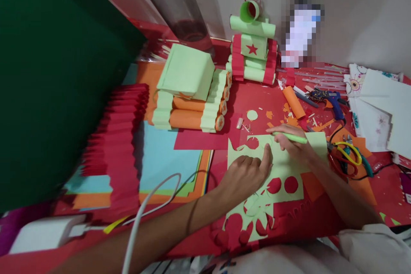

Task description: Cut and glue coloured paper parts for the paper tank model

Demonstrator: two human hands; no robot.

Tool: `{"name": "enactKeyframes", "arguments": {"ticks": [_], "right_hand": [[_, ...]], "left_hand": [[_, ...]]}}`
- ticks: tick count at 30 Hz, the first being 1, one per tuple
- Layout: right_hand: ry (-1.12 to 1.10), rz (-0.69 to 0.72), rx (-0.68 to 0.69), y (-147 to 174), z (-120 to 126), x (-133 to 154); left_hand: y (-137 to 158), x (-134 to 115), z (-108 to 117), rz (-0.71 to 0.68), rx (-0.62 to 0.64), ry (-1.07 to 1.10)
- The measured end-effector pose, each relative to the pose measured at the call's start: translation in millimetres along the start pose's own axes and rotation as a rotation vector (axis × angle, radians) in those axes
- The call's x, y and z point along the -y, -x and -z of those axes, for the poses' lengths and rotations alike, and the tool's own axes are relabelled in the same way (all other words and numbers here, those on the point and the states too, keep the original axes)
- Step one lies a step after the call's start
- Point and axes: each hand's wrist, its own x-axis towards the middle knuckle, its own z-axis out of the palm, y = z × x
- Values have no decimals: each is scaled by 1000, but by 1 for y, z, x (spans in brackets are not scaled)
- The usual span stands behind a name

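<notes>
Flat on the table lies a pale green sheet of paper (285, 162) with round holes and cut edges along its left and lower parts. My left hand (245, 173) rests on it, index finger stretched out and its tip pressing the paper, the other fingers curled under. A light green pen (293, 138) is gripped in my right hand (295, 143), just right of that fingertip; its tip is near the sheet's upper edge. Whatever may lie under my left fingertip is too faint to make out. A small pale green disc (252, 115) lies beyond the sheet.
Paper-roll models stand behind: an orange-green one (189, 117) and a green-red one with a star (253, 49). At right are scissors (348, 154) and a blue glue gun (334, 102). A white cable (136, 222) crosses my left forearm. A dark green board (58, 72) looms left.
</notes>
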Motion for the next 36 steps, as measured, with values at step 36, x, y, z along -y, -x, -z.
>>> {"name": "enactKeyframes", "arguments": {"ticks": [36], "right_hand": [[26, 7, 12, -8, -11, -3]], "left_hand": [[1, -2, -2, 11, 68, 56]]}}
